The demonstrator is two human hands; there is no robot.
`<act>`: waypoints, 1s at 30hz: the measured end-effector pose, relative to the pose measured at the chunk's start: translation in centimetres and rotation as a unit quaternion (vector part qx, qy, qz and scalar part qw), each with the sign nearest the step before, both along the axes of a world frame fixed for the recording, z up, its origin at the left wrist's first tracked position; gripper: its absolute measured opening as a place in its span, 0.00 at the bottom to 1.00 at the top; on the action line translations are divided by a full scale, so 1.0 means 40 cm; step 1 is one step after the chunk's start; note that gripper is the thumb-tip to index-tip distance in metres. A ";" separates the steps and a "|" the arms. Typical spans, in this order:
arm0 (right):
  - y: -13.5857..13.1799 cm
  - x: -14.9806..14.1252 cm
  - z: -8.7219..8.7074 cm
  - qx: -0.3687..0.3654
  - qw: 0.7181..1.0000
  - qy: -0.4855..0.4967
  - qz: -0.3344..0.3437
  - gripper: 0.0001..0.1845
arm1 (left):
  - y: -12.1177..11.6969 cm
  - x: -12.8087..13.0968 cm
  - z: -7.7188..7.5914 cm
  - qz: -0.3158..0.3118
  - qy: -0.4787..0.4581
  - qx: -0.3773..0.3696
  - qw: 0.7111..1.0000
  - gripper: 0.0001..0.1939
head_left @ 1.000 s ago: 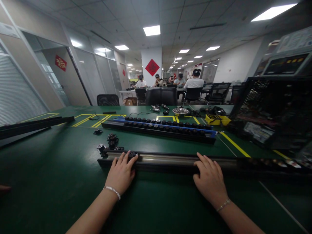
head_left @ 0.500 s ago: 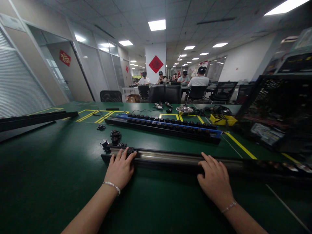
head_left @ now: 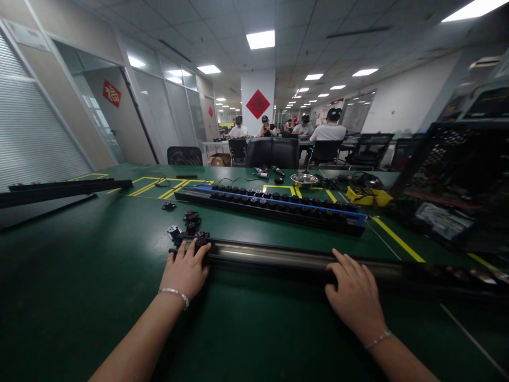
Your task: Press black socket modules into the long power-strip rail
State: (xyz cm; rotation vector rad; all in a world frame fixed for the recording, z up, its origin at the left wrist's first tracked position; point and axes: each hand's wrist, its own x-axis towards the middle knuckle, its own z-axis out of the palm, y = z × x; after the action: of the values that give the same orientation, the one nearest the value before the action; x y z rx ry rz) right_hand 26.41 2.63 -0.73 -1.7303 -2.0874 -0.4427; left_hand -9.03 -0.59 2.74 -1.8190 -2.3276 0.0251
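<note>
A long black rail (head_left: pixel 270 258) with a shiny metal channel lies across the table in front of me. My left hand (head_left: pixel 186 268) is at its left end, fingers spread over the rail. Its fingertips are beside or touching small black parts (head_left: pixel 202 236); whether they pinch one is hard to see. Over the rail's right half rests my right hand (head_left: pixel 355 292), fingers stretched across the top and thumb at the near side. Loose black parts (head_left: pixel 191 218) lie just beyond the left end. Toward the right, the rail carries a row of blurred pieces (head_left: pixel 463 275).
Behind is a second rail (head_left: pixel 270 207) with a blue strip, filled with black parts. A metal bowl (head_left: pixel 304 179), a yellow bin (head_left: pixel 368 196) and cables stand farther back. More black rails (head_left: pixel 67 190) lie left; a dark open-framed case (head_left: pixel 457 180) stands right. People sit at a far table.
My left hand has slid left along the rail toward its end, near the loose parts. My right hand stays at about the same place on the rail. The view has shifted slightly.
</note>
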 end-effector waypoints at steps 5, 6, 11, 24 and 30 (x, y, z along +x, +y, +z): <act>0.003 0.004 -0.002 -0.008 1.000 0.002 0.003 0.15 | 0.003 -0.029 -0.004 0.024 -0.008 -0.003 1.000 0.28; 0.003 0.005 -0.002 -0.009 1.000 0.003 0.003 0.15 | 0.004 -0.034 -0.004 0.029 -0.013 -0.004 0.999 0.28; 0.001 0.003 0.001 -0.011 1.000 0.009 0.003 0.15 | 0.006 -0.060 -0.004 0.049 -0.032 -0.009 0.998 0.28; 0.001 0.002 0.001 -0.007 1.000 0.004 0.002 0.15 | 0.012 -0.123 -0.008 0.086 -0.041 -0.009 0.995 0.28; 0.004 0.005 -0.004 -0.015 1.000 0.003 0.004 0.15 | 0.016 -0.140 0.002 0.091 -0.063 -0.002 0.994 0.28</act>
State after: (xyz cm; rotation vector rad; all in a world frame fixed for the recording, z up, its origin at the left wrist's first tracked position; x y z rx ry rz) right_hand 26.62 2.79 -0.87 -1.7373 -2.1055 -0.4050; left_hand -14.65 0.05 2.81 -1.6495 -2.5756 -0.0622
